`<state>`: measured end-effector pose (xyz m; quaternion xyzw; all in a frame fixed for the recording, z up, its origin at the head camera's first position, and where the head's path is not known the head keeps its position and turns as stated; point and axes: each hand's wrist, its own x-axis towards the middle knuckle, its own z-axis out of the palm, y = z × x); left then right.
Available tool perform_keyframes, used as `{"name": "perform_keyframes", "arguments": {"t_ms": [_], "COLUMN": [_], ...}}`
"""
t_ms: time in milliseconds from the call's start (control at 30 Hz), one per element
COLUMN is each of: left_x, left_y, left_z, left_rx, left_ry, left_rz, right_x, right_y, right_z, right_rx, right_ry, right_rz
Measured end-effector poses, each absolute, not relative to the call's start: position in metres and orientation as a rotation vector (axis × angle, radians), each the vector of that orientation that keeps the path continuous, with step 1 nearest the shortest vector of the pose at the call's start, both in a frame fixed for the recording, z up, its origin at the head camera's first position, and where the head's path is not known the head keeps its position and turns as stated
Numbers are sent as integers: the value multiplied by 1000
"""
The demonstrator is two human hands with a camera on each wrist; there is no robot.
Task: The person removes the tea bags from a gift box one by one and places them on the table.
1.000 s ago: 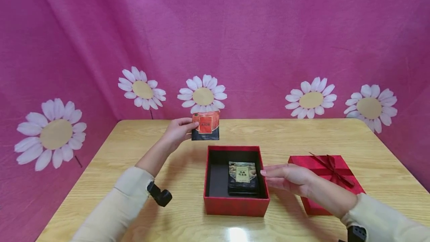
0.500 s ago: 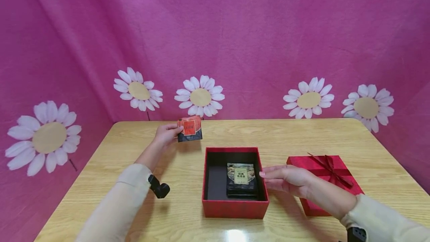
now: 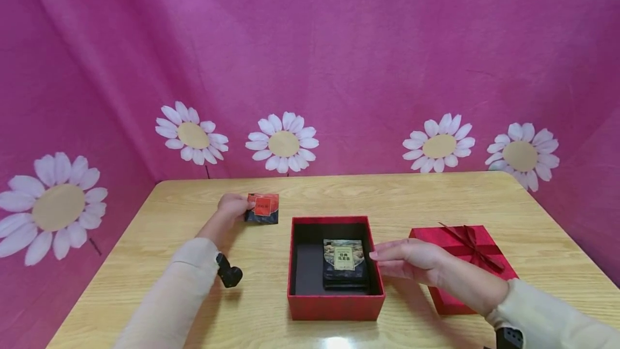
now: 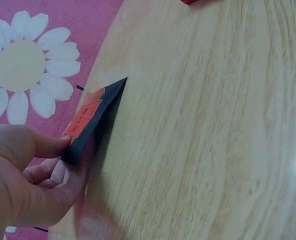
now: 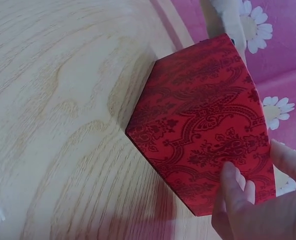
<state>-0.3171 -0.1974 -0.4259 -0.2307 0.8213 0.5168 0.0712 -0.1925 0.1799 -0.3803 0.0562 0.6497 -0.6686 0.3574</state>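
Note:
My left hand (image 3: pixel 234 206) pinches a red-and-black sachet (image 3: pixel 263 209) by its left side, thumb on top, over the table's back left. In the left wrist view the sachet (image 4: pixel 95 112) is tilted, with its shadow beside it; whether its lower edge touches the wood I cannot tell. My right hand (image 3: pixel 411 257) holds the right wall of an uncovered red gift box (image 3: pixel 334 308), thumb at the rim and fingers against the patterned outside (image 5: pixel 203 125). Inside the box, on the right, lies a stack of dark sachets (image 3: pixel 345 263) with a pale green label on top.
A red box lid (image 3: pixel 445 236) with a dark red ribbon bow lies right of the box, partly behind the right forearm. Everything stands on a wooden table (image 3: pixel 218 311). A pink curtain (image 3: pixel 339 69) printed with white daisies hangs behind the table's back edge.
My left hand has carried the red-and-black sachet left, away from the box, and lowered it towards the table. The right hand has stayed at the box wall.

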Motion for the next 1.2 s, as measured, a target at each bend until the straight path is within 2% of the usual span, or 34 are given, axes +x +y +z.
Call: {"name": "perform_keyframes", "arguments": {"t_ms": [400, 600, 767, 933, 1200], "left_x": [-304, -301, -302, -301, -285], "left_y": [-196, -198, -205, -208, -206], "left_z": [-412, -407, -407, -406, -397], "left_rx": [-628, -575, -510, -562, -499], "left_ry": [2915, 2938, 2891, 2744, 2568], "left_rz": [929, 809, 953, 1166, 1347], "right_x": [-191, -191, -192, -192, -193], "right_y": [179, 181, 182, 183, 185], "right_z": [-385, -385, -386, -387, -387], "right_rx": [74, 65, 69, 80, 112], "right_ry": [1645, 1597, 1571, 1572, 1598], "right_rz": [-1729, -1733, -1752, -1764, -1764]}}
